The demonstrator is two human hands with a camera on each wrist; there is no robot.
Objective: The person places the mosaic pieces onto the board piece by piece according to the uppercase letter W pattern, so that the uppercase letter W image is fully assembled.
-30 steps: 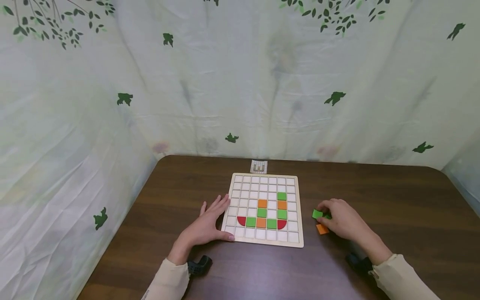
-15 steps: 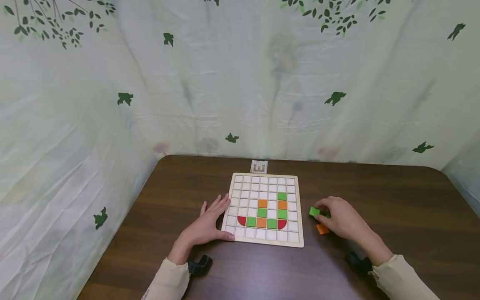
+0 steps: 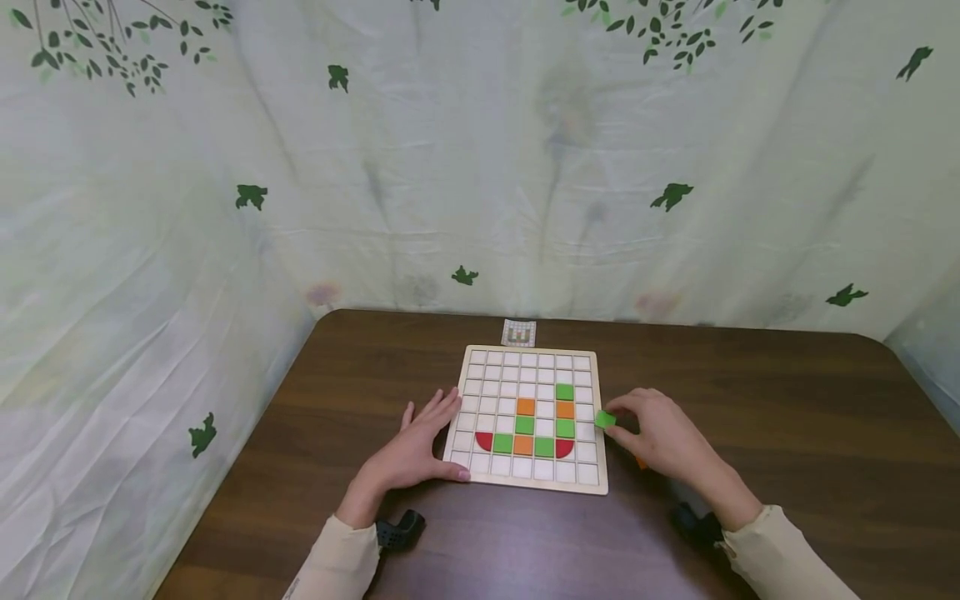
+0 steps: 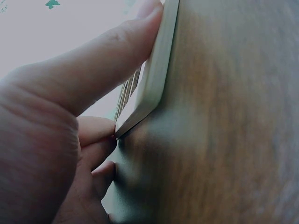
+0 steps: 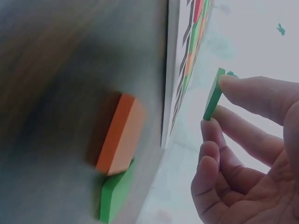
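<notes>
A white gridded board lies on the table. Near its left front corner, my left hand rests against it, thumb on the front edge and fairly straight fingers along the left side. Between thumb and fingertips, my right hand pinches a green square tile at the board's right edge; the right wrist view shows this tile edge-on, raised off the tabletop. In the grid sit green tiles, orange tiles and two red quarter-round tiles.
Under my right hand an orange tile and another green tile lie on the table. A small patterned card is just behind the board. A pale curtain with leaf prints hangs beyond the table's back edge.
My right hand has moved left from the loose tiles, bringing the green tile up to the board's right edge. My left hand and the board stay where they were.
</notes>
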